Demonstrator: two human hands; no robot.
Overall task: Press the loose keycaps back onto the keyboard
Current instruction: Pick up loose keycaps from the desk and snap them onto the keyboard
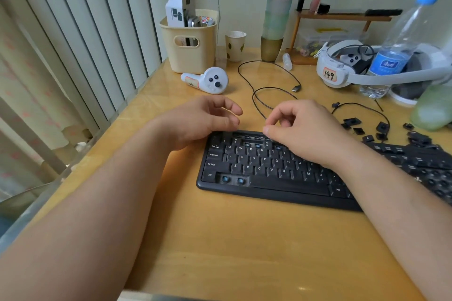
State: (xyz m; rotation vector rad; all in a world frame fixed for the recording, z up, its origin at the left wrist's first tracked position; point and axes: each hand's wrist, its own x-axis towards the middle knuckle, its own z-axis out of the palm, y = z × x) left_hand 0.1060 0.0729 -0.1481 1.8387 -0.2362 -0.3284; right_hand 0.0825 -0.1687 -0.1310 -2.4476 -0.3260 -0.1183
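Note:
A black keyboard (256,168) lies on the wooden desk, angled to the right. Several sockets show bare blue stems, two beside Ctrl (232,179) and others in the top rows (252,145). Loose black keycaps (381,129) lie scattered beyond the keyboard's far right end. My left hand (203,120) hovers at the keyboard's upper left corner with its fingers loosely curled and apart, holding nothing. My right hand (303,134) rests over the top rows with fingers curled in and the thumb tip down on the top edge. Anything under the thumb is hidden.
A white controller (210,80), a beige basket (190,49) and a paper cup (235,45) stand behind the left hand. A black cable (266,95) loops behind the keyboard. A white headset (342,68) and water bottle (396,51) crowd the far right. The desk edge runs along the left.

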